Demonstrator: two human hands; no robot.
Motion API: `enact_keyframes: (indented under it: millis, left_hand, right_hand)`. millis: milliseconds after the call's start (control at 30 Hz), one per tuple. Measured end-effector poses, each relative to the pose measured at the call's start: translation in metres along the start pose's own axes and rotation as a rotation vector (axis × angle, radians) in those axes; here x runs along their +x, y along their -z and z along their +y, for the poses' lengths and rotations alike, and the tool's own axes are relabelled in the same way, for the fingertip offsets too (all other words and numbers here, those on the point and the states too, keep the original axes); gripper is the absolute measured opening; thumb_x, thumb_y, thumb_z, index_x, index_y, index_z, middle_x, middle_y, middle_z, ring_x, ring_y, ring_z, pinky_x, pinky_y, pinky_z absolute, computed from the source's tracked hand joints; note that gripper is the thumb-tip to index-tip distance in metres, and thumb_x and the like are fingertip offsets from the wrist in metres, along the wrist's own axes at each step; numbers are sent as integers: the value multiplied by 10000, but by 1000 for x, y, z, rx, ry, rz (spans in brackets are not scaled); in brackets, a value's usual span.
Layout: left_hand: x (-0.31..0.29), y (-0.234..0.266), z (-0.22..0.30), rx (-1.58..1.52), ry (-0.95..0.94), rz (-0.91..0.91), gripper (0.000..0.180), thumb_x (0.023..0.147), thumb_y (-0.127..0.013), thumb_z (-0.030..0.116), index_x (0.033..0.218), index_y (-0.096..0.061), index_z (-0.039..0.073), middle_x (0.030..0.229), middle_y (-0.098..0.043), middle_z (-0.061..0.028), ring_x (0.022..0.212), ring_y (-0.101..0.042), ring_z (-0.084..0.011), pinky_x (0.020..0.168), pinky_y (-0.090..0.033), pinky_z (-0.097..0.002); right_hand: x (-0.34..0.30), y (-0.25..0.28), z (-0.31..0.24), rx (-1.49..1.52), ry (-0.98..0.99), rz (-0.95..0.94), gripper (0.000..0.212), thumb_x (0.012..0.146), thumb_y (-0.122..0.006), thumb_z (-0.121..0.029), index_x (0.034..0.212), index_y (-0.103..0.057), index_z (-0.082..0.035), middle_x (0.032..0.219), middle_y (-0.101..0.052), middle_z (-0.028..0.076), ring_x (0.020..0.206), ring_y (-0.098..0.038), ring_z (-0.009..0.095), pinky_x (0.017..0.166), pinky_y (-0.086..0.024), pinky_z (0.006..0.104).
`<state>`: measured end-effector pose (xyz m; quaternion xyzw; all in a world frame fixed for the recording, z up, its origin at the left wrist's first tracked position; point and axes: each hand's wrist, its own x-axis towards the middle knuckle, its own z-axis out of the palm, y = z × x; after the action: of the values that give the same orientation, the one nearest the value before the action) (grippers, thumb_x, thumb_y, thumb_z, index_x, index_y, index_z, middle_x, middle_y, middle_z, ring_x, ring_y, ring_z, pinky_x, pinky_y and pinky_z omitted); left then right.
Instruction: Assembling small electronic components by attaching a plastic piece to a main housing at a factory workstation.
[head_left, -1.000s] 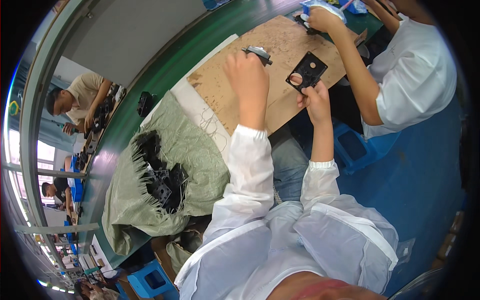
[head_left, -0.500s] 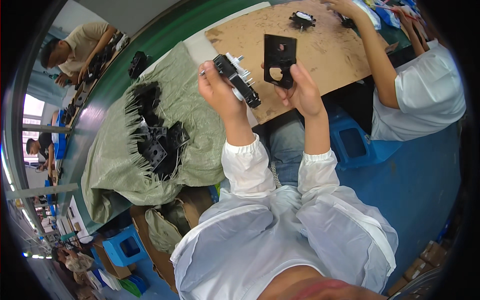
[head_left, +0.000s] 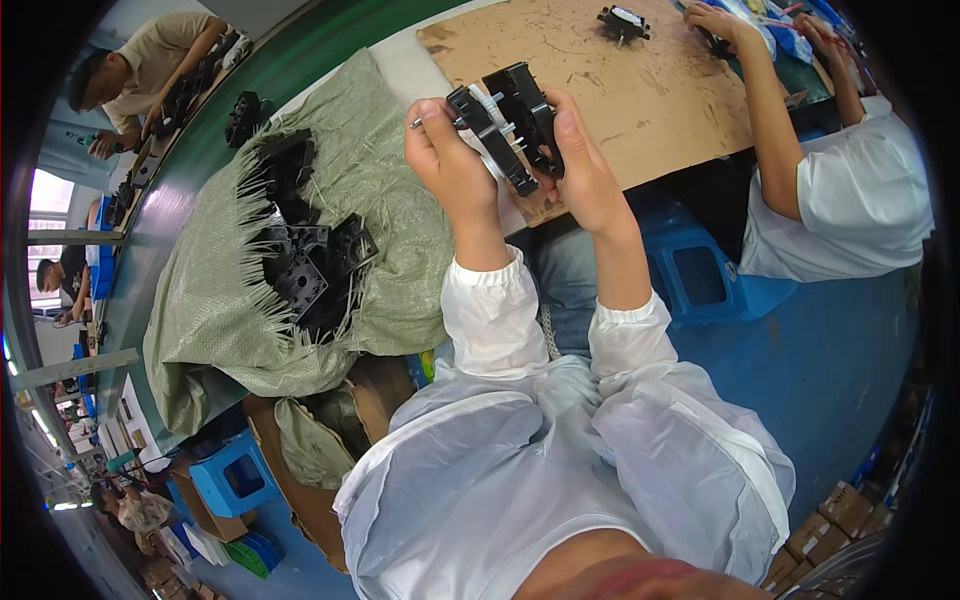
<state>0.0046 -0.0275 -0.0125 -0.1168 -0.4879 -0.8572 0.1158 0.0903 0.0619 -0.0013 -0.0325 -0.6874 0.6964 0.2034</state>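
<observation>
Left hand (head_left: 452, 160) grips a black part with white pins (head_left: 490, 135); right hand (head_left: 583, 165) clasps a black plate (head_left: 530, 105) against it, upper centre, above the cardboard sheet (head_left: 640, 80).

Both hands up at top centre: left hand (head_left: 455, 165) grips a black plastic part with white pins (head_left: 487, 135), right hand (head_left: 585, 170) holds a second black part (head_left: 530, 110) pressed against it. Green woven sack (head_left: 215, 300) at left holds more black parts (head_left: 305, 255). Brown cardboard sheet (head_left: 650, 90) lies behind.
</observation>
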Motion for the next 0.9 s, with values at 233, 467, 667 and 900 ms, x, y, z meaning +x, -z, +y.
enact_keyframes:
  millis: [233,467,667,900]
  left_hand:
    - [1,2,1,34,-35,-43,347,1042,-425,240,753,-451,49,722,-458,10,692,-414,-84,643,-362,-248]
    - [6,7,-9,42,-108,-41,313,1033,-468,284,818,-520,63,734,-543,28,644,-478,-42,566,-386,-215]
    - [-1,2,3,213,-109,-91,298,1025,-482,246,823,-547,37,739,-555,19,660,-474,-63,617,-399,-241]
    - [0,-1,1,19,-41,-68,344,1029,-466,258,770,-507,35,707,-513,20,661,-434,-60,592,-368,-231]
  right_hand:
    - [0,0,3,7,-28,-40,624,1032,-247,-545,1374,-391,-42,1009,-610,70,820,-541,95,703,-440,229]
    - [1,-8,2,43,8,-20,617,1036,-250,-535,1380,-383,-41,1029,-612,72,828,-550,92,707,-451,235]
    - [2,-5,6,45,-20,-27,614,1035,-255,-536,1372,-384,-39,995,-600,62,791,-539,83,684,-451,229]
    - [2,-6,5,105,-36,-30,596,1038,-277,-522,1361,-393,-34,1006,-592,64,804,-543,85,690,-462,231]
